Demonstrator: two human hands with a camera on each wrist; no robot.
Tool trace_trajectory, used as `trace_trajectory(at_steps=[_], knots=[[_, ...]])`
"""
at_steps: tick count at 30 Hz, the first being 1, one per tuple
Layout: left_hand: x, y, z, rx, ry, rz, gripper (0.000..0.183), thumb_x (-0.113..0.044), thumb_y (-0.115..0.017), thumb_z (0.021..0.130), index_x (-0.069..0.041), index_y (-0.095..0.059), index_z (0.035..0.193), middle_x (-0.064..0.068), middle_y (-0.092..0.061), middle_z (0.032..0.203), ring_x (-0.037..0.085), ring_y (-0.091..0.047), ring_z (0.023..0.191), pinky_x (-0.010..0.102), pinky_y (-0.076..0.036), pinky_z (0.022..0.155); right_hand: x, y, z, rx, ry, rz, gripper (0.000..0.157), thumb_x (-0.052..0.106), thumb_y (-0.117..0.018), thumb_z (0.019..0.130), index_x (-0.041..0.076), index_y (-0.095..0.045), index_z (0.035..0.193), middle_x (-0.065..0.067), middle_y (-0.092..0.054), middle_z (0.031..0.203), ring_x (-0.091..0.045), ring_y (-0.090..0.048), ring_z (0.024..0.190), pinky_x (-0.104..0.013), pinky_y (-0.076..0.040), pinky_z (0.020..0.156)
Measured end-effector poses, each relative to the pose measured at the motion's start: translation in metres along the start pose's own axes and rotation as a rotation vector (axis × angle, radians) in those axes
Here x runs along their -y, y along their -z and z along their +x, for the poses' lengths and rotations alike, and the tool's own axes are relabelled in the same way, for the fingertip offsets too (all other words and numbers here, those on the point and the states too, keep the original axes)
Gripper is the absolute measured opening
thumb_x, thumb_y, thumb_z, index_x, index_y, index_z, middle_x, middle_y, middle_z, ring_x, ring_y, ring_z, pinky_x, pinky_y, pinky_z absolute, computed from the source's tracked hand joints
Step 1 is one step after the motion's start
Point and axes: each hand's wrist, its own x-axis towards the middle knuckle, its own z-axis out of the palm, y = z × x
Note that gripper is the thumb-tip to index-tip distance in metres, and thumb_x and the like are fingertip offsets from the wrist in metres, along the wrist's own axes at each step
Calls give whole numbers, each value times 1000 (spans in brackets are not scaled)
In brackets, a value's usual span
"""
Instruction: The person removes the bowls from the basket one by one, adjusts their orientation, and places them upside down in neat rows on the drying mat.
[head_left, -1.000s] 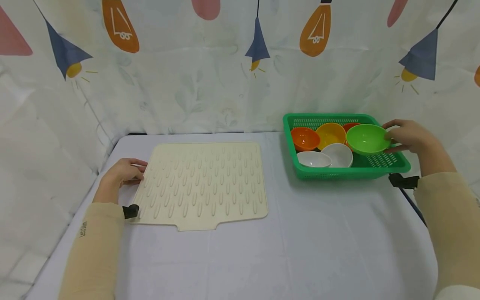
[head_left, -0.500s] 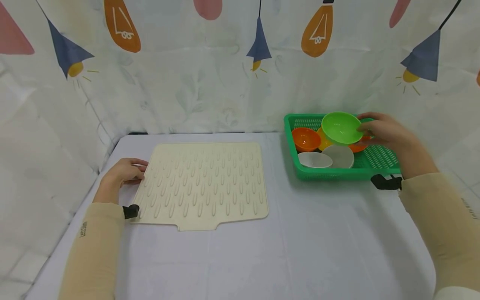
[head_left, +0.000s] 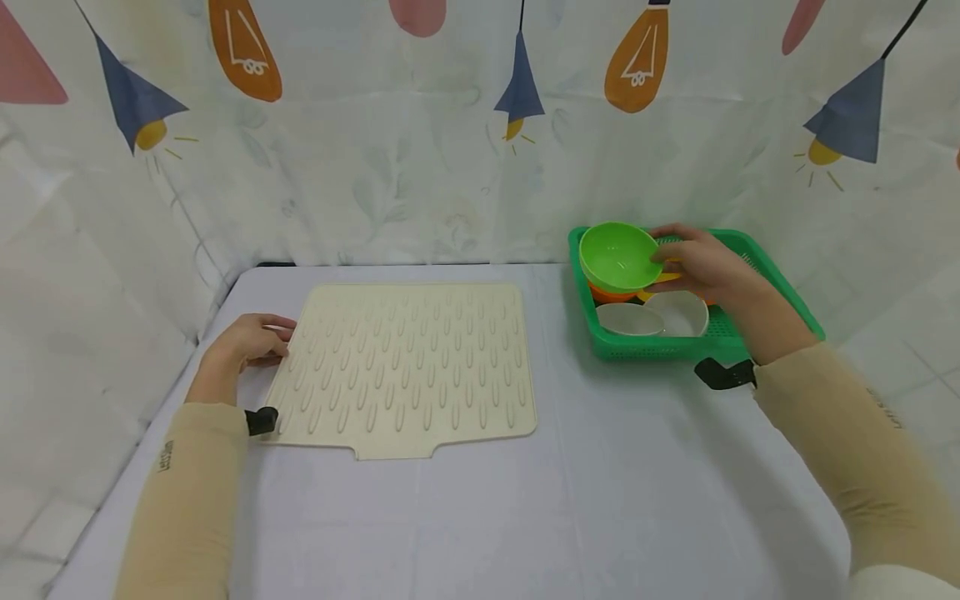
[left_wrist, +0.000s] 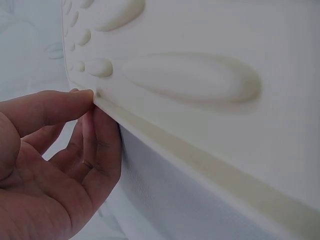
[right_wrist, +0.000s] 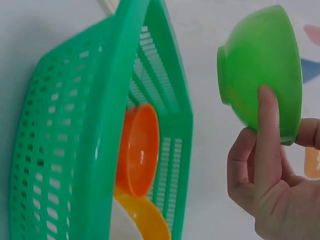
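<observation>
Above the left part of a green basket (head_left: 780, 292), my right hand (head_left: 705, 267) pinches a light green bowl (head_left: 618, 257) by its rim. In the right wrist view the bowl (right_wrist: 265, 65) hangs clear of the basket, its outside against my fingers. My left hand (head_left: 251, 343) is at the left edge of a cream mat (head_left: 405, 367) with raised oval bumps. The left wrist view has thumb and fingers of that hand (left_wrist: 55, 150) pinching the mat's edge (left_wrist: 150, 135).
In the basket lie two white bowls, one of them a white bowl (head_left: 675, 315), an orange bowl (right_wrist: 140, 150) and a yellow bowl (right_wrist: 150, 220). A white cloth covers the table (head_left: 487, 517). A patterned curtain (head_left: 450, 167) hangs right behind it.
My right hand has carried the green bowl leftward and slightly up, from the basket's right side to above its left side. The left hand and the mat have stayed put.
</observation>
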Motion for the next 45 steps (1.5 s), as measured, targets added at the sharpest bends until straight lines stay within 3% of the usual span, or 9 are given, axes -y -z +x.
trace_trajectory(at_steps=[5, 14, 23, 34, 45], knots=[[-3, -2, -4, -6, 6, 11, 70, 11, -63, 90, 11, -33, 153, 27, -46, 142, 17, -62, 95, 28, -58, 78, 0, -25, 3, 22, 2, 50, 46, 6, -48, 105, 7, -32, 148, -13, -43, 132, -16, -65, 101, -40, -58, 92], [-2, -2, -6, 0, -4, 1, 69, 11, -61, 92, 10, -31, 154, 29, -42, 146, 17, -63, 96, 28, -58, 79, -9, -64, 10, 61, 3, 81, 49, 0, -50, 101, 4, -33, 147, -17, -40, 139, -29, -60, 110, -45, -59, 88], [-2, -1, -8, 4, -27, -5, 67, 12, -59, 93, 12, -30, 153, 29, -44, 142, 9, -63, 87, 28, -58, 77, -22, -102, 15, 136, 6, 77, 50, -3, -49, 98, 0, -34, 146, -23, -48, 129, -28, -63, 98, -47, -60, 85], [-2, -3, -10, -1, -37, 16, 68, 12, -58, 92, 13, -29, 153, 32, -41, 145, 7, -63, 85, 26, -58, 76, -32, -131, 22, 163, -13, -20, 50, -2, -52, 98, 1, -37, 146, -25, -49, 131, -36, -62, 106, -52, -59, 87], [-2, -8, -9, -36, -78, 61, 63, 12, -59, 90, 14, -35, 149, 32, -47, 138, 9, -62, 84, 25, -57, 70, -51, -162, 30, 180, -41, 39, 51, -5, -53, 98, 0, -38, 146, -25, -49, 136, -36, -61, 110, -48, -61, 81]])
